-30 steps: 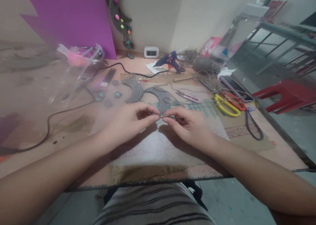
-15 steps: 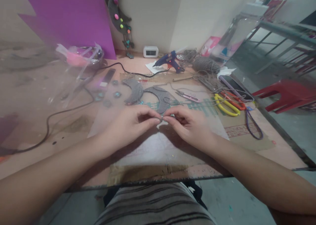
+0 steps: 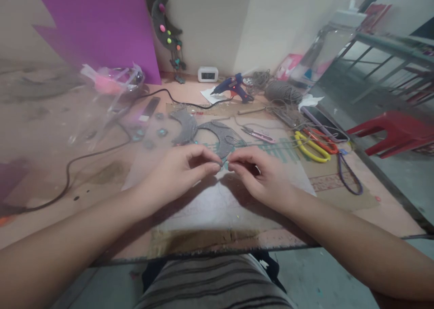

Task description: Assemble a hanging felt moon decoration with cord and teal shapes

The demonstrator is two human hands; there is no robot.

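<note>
Over a whitish sheet (image 3: pixel 203 209), my left hand (image 3: pixel 183 164) and my right hand (image 3: pixel 261 166) meet almost tip to tip. Each pinches thumb against forefinger. A short bit of thin grey yarn (image 3: pixel 224 161) shows between the fingertips; the rest of it is hidden in the fingers. Just beyond my hands lie two grey felt crescents, a left one (image 3: pixel 185 124) and a right one (image 3: pixel 222 135), the latter with loose yarn on it. Small thread snips (image 3: pixel 259 135) with a pink handle rest to their right.
A blue glue gun (image 3: pixel 233 87) stands behind, its black cord (image 3: pixel 68 173) running left. Yarn balls (image 3: pixel 283 91), yellow-handled pliers (image 3: pixel 310 147), a phone (image 3: pixel 323 123) and a water bottle (image 3: pixel 328 47) are on the right. A small white clock (image 3: pixel 208 74) sits near the wall.
My fingertips have drawn slightly apart, with the right hand shifting a little to the right. The camera view has tilted up slightly. The things on the table lie as before.
</note>
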